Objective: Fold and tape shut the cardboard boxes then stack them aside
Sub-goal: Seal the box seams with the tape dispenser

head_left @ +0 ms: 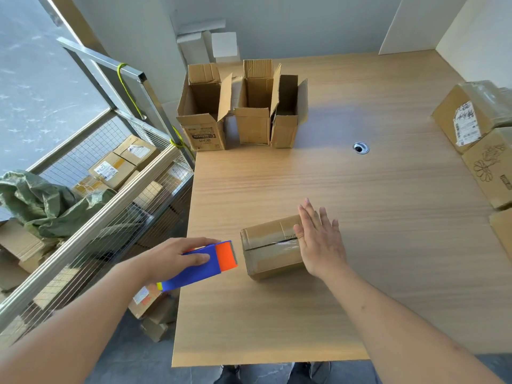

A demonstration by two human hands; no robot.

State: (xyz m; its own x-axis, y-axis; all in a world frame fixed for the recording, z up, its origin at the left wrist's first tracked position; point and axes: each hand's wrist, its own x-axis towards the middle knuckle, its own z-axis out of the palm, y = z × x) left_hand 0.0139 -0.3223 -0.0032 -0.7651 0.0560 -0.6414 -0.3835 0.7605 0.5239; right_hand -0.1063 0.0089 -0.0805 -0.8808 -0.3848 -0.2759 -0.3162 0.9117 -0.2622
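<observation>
The left hand [169, 259], at lower left of centre, grips a blue and orange tape dispenser [205, 263], thumb along its blue body and fingers curled over the top, with the orange toothed end pointing right, just beside the small cardboard box [270, 249] but seemingly not touching it. The right hand [321, 242] lies flat with straight fingers pressed on the right end of that box, holding nothing. The box sits low in the middle of the frame on the wooden table [360, 273], its flaps folded down and a shiny strip of clear tape running along the top seam, so this one looks taped or very nearly so; the hand seems to be smoothing the tape end or steadying the box. Three open boxes [241, 117] stand in a row at the upper middle, flaps up, not yet folded or taped. At the right edge a stack of sealed boxes [476, 139] appears to be the finished pile. By my reckoning the job is partly done: the near box awaits stacking, and three remain
</observation>
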